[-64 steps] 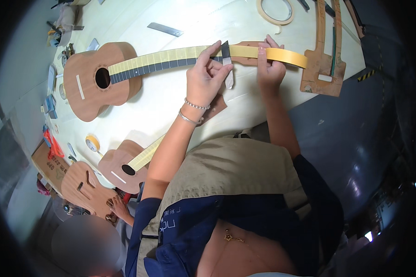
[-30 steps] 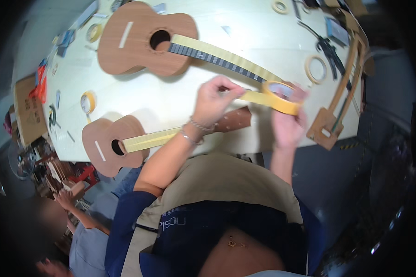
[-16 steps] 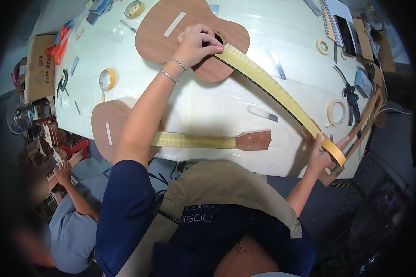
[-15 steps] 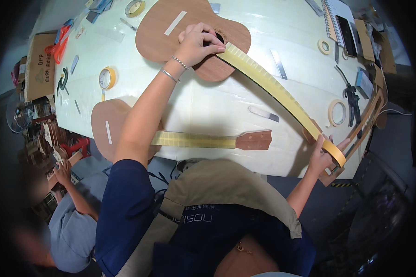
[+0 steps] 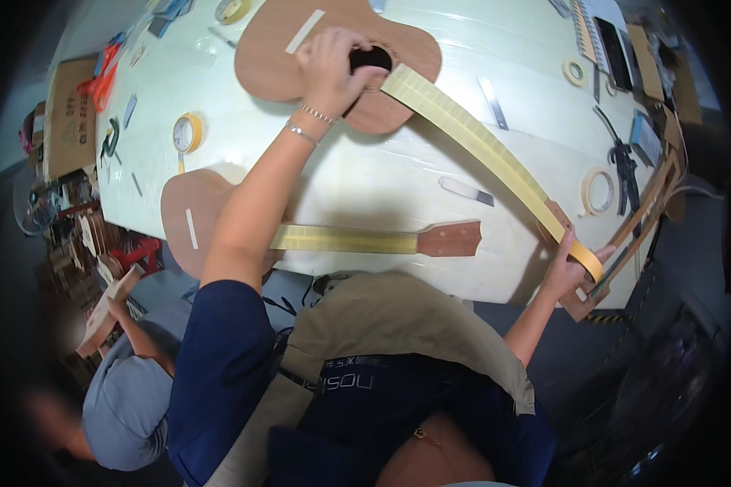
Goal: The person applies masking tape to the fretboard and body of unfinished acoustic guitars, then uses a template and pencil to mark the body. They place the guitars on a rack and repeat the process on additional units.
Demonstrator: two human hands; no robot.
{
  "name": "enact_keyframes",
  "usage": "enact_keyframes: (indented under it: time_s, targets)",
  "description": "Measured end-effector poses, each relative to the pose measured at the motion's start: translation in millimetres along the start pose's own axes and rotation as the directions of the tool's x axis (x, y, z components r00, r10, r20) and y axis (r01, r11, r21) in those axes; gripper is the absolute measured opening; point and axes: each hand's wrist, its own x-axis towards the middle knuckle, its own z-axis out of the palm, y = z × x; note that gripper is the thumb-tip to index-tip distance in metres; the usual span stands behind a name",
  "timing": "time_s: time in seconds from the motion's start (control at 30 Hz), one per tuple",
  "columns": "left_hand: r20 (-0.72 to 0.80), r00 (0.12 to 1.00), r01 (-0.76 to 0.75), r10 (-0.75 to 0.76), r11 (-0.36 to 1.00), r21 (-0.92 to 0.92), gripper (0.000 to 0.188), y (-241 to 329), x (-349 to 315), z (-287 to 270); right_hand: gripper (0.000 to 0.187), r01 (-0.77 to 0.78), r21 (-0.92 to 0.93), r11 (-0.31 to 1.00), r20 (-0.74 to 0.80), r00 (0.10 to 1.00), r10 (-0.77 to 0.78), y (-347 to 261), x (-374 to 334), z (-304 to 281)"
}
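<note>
An unfinished wooden ukulele [image 5: 276,61] lies across the far part of the table, its neck slanting toward my right. Yellow masking tape [image 5: 471,134] runs along its fretboard, from beside the sound hole to the roll at the headstock. My left hand [image 5: 333,69] is over the body by the sound hole, fingers and thumb apart, holding nothing. Down at the headstock end, my right hand [image 5: 564,268] grips the tape roll [image 5: 586,261], the strip still joined to it. A second ukulele [image 5: 451,239] with a taped fretboard lies nearer me, its body partly behind my left forearm.
Another tape roll [image 5: 188,134] lies at left; a pale roll [image 5: 599,191] and a black clamp [image 5: 624,170] lie at right. A metal ruler [image 5: 492,104] and a blade-like tool [image 5: 466,191] rest mid-table. A co-worker's arm [image 5: 142,337] holds a wooden piece at lower left.
My left hand has come off the tape's end and spread its fingers, shifting slightly left. My right hand keeps hold of the roll. The co-worker's wooden piece has shifted.
</note>
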Motion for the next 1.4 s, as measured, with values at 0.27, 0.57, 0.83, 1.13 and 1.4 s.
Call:
enact_keyframes:
  time_s: [0.27,0.57,0.83,1.13,1.4]
  targets:
    - [0.254,0.962,-0.183,0.103,0.930,0.318,0.092,36.6,-53.2,-2.2,0.094,-0.097,0.118,0.988,-0.130,0.985,0.112,21.3,14.5,12.0]
    - [0.338,0.934,-0.273,0.118,0.847,0.457,0.084,42.0,-50.1,0.4,0.095,-0.077,-0.164,0.983,-0.130,0.990,0.056,14.7,10.0,7.3]
    - [0.511,0.800,-0.235,0.315,0.948,-0.217,0.086,217.1,-82.4,85.7,0.047,0.064,-0.083,0.995,-0.169,0.983,-0.077,39.9,0.4,29.7]
    - [0.376,0.896,-0.285,0.237,0.955,0.077,0.018,168.1,-91.3,95.1,0.028,0.102,-0.003,0.995,-0.190,0.976,-0.101,50.9,0.1,38.1]
    - [0.430,0.902,0.254,-0.035,0.848,-0.465,0.012,223.7,-70.6,72.1,0.038,0.052,0.107,0.993,-0.126,0.991,-0.039,43.2,0.9,36.6]
